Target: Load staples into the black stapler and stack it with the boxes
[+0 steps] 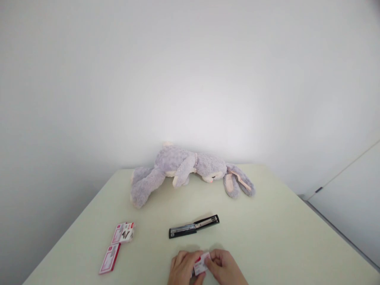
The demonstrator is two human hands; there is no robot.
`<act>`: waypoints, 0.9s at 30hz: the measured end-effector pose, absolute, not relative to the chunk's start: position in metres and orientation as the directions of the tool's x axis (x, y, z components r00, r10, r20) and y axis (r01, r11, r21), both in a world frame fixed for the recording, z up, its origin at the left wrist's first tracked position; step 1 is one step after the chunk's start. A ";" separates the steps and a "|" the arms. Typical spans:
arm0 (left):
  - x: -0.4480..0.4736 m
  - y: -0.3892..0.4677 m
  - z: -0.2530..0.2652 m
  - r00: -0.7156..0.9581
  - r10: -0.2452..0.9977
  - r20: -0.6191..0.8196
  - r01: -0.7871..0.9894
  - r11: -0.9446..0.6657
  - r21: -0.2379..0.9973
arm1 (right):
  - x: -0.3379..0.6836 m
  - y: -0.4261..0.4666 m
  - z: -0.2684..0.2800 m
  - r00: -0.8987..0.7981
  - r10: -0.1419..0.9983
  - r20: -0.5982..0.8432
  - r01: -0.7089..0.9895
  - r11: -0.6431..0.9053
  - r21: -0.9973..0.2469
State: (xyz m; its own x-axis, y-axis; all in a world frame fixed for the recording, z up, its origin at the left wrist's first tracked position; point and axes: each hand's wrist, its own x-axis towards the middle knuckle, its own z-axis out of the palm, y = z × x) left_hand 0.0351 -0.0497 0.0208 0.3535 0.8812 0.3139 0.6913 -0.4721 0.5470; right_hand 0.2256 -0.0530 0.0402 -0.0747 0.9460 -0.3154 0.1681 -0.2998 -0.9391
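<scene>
Near the table's front edge, a small white and red box (201, 265) is held between both hands. My left hand (184, 267) grips it from the left, fingers closed around its side. From the right, my right hand (224, 267) pinches the box with thumb and curled fingers. Part of the box is hidden behind the fingers. Just beyond the hands lies a black stapler (194, 226), unfolded flat so its metal inside shows.
Red and white boxes lie at the left: one flat box (109, 259), with another box (127, 232) behind it. A grey plush rabbit (190, 164) lies on its side along the table's (267, 221) back edge, against the white wall (190, 79).
</scene>
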 end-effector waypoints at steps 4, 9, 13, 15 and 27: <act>0.024 -0.043 0.022 0.349 0.891 0.290 0.659 -0.453 0.601 | 0.252 -0.051 0.037 -0.004 0.952 -0.305 0.235 -0.295 -0.926; 0.007 -0.040 0.022 0.417 0.872 0.254 0.598 -0.474 0.646 | 0.255 -0.054 0.039 -0.033 0.951 -0.308 0.284 -0.286 -0.915; 0.006 -0.040 0.025 0.407 0.879 0.248 0.597 -0.461 0.656 | 0.243 -0.051 0.034 -0.068 0.942 -0.328 0.309 -0.293 -0.905; 0.004 -0.040 0.027 0.402 0.884 0.238 0.605 -0.451 0.656 | 0.247 -0.049 0.034 -0.062 0.942 -0.328 0.336 -0.290 -0.896; 0.001 -0.042 0.038 0.378 0.895 0.238 0.631 -0.437 0.641 | 0.227 -0.032 0.097 -0.140 0.983 -0.119 0.582 -0.016 -0.813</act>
